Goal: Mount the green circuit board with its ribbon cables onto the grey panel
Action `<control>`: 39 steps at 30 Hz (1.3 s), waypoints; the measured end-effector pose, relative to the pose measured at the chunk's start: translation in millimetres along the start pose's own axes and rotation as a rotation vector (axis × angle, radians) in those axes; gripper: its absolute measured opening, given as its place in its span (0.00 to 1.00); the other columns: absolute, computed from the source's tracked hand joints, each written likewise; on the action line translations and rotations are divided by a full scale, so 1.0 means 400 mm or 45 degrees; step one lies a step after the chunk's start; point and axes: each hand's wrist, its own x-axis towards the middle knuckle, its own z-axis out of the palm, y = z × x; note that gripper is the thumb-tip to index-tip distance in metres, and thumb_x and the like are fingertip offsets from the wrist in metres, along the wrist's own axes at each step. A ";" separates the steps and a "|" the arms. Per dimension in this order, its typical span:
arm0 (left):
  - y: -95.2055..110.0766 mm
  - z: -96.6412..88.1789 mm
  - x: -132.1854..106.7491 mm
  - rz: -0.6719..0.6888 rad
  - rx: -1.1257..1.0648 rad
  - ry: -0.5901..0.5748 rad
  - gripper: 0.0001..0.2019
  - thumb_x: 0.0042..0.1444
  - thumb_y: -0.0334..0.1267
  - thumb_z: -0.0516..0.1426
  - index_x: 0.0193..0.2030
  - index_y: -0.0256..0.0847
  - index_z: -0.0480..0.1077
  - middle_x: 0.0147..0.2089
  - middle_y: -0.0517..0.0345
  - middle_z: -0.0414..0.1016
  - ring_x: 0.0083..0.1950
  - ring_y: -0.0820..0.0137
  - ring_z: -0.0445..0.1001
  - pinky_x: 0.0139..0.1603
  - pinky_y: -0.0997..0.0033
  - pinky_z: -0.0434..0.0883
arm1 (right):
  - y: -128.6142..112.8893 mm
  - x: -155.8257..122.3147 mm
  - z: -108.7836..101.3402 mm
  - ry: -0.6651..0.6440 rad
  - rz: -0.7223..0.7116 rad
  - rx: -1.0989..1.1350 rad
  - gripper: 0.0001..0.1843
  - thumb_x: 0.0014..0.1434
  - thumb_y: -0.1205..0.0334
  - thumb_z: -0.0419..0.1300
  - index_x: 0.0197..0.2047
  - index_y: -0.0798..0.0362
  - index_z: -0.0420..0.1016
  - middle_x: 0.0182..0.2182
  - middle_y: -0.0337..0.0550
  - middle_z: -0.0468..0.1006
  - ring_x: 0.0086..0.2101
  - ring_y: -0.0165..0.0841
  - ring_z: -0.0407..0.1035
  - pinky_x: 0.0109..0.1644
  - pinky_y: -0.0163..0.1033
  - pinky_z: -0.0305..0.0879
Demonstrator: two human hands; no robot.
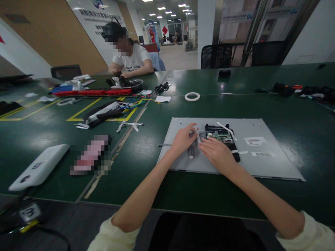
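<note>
A flat grey metal panel [180, 130] lies on the green table before me. On it sits a green circuit board [219, 135] in a black frame, with white tape strips stuck at its upper edge and lower right. My left hand [184, 139] pinches a short strip of white tape [197, 135] near the board's left side. At the strip's lower end, the fingertips of my right hand [217, 151] are closed on it; the thumb is hidden. Below my left fingers rests a bundled grey cable [192, 152], partly covered by the hand.
A roll of white tape [192, 97] lies beyond the panel. To the left are a white power bank [40, 167], a blurred-out pink item [90, 155], and a black pouch [104, 113]. Across the table, a person [134, 57] sits behind a red strip [94, 92] and cables [162, 88].
</note>
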 end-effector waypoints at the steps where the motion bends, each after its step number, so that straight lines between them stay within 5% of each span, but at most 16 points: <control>1: 0.001 0.000 0.000 0.004 0.026 -0.015 0.21 0.56 0.32 0.54 0.57 0.40 0.61 0.48 0.52 0.76 0.48 0.66 0.75 0.50 0.67 0.69 | -0.001 0.001 0.002 0.004 0.001 0.004 0.13 0.61 0.73 0.53 0.44 0.58 0.76 0.45 0.47 0.77 0.49 0.35 0.68 0.59 0.44 0.60; 8: 0.012 -0.007 -0.004 -0.063 0.078 0.014 0.19 0.62 0.35 0.47 0.60 0.41 0.58 0.50 0.50 0.75 0.51 0.65 0.74 0.51 0.65 0.68 | -0.008 0.010 0.001 0.048 0.033 0.014 0.12 0.61 0.72 0.53 0.43 0.58 0.76 0.43 0.47 0.77 0.46 0.34 0.70 0.57 0.43 0.63; 16: -0.002 0.001 -0.006 0.095 0.028 -0.073 0.25 0.60 0.33 0.49 0.64 0.39 0.50 0.61 0.46 0.65 0.61 0.63 0.64 0.61 0.58 0.60 | -0.008 0.008 0.000 0.036 0.036 0.008 0.14 0.60 0.74 0.51 0.44 0.56 0.76 0.43 0.48 0.78 0.46 0.35 0.71 0.57 0.45 0.62; 22: 0.015 -0.008 -0.005 0.149 0.117 0.073 0.28 0.60 0.33 0.49 0.66 0.37 0.47 0.67 0.44 0.53 0.67 0.63 0.54 0.65 0.58 0.54 | -0.009 0.008 -0.017 0.048 0.087 -0.060 0.14 0.61 0.73 0.50 0.46 0.59 0.75 0.44 0.49 0.77 0.48 0.35 0.69 0.61 0.45 0.57; 28: 0.052 -0.029 -0.010 0.095 0.200 0.201 0.16 0.61 0.33 0.47 0.54 0.37 0.64 0.54 0.48 0.68 0.56 0.64 0.66 0.58 0.61 0.62 | -0.001 0.009 -0.037 0.130 0.122 -0.100 0.15 0.63 0.72 0.48 0.46 0.58 0.74 0.45 0.47 0.77 0.48 0.34 0.69 0.62 0.48 0.53; 39: 0.051 0.002 -0.019 0.184 0.377 -0.106 0.11 0.59 0.36 0.50 0.45 0.41 0.71 0.42 0.50 0.76 0.46 0.62 0.73 0.51 0.61 0.66 | -0.020 0.005 0.000 0.046 0.119 -0.111 0.14 0.62 0.73 0.49 0.42 0.56 0.75 0.39 0.46 0.79 0.44 0.33 0.71 0.65 0.50 0.49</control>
